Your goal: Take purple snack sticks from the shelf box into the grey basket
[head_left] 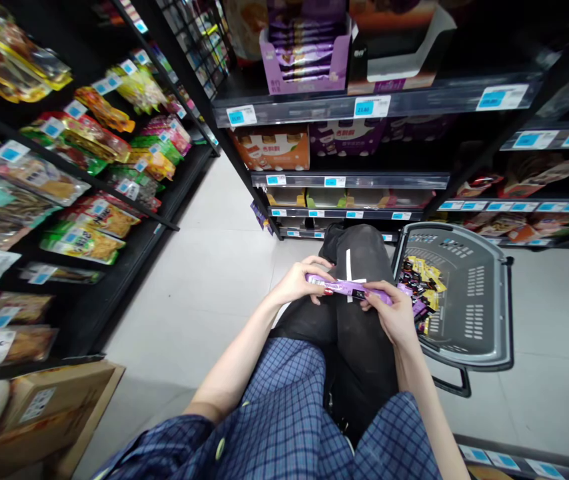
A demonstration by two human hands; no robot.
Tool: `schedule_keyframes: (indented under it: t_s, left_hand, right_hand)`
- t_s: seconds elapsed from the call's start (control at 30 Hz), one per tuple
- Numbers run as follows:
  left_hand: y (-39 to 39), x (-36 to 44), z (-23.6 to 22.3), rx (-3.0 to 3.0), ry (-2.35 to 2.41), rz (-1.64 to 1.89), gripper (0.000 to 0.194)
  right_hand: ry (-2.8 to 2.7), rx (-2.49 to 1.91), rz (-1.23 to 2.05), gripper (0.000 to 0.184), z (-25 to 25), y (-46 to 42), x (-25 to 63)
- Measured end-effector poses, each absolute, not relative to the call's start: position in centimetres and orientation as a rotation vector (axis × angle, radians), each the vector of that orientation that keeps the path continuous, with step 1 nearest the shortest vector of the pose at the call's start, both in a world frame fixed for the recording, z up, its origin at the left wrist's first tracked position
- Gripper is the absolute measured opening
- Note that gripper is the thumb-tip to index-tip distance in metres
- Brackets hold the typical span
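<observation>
Above my knees, a long, narrow purple stick packet (343, 287) is stretched level between my hands. My left hand (300, 280) pinches its left end, the fingertips closed around it. At the other end my right hand (388, 308) grips it with thumb and fingers. Whether it is one packet or several lying together, I cannot tell. To the right, a grey shopping basket (479, 267) stands on the floor, and small yellow, black and purple packets (423, 293) lie heaped inside it.
Ahead, a black shelf unit carries a purple display box (297, 63) of purple sticks, a dark display box (394, 63) and an orange multipack (275, 150). Snack bags (84, 237) fill the shelves on the left. A cardboard box (47, 413) sits at the lower left.
</observation>
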State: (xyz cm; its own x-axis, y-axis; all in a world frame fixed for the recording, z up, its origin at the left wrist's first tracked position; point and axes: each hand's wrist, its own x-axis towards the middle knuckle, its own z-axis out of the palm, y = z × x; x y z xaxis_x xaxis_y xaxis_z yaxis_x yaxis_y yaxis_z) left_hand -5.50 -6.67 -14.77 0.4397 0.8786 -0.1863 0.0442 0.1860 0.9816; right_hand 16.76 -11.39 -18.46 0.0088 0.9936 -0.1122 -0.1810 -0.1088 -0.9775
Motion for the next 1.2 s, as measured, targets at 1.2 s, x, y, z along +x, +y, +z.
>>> schedule_keyframes:
  t_s: [1.2]
  left_hand:
    - [-6.3, -4.9, -15.5, 0.797, 1.053, 0.859, 0.045]
  right_hand:
    - [-0.8, -1.178, 1.162, 0.017, -17.0, -11.8, 14.9]
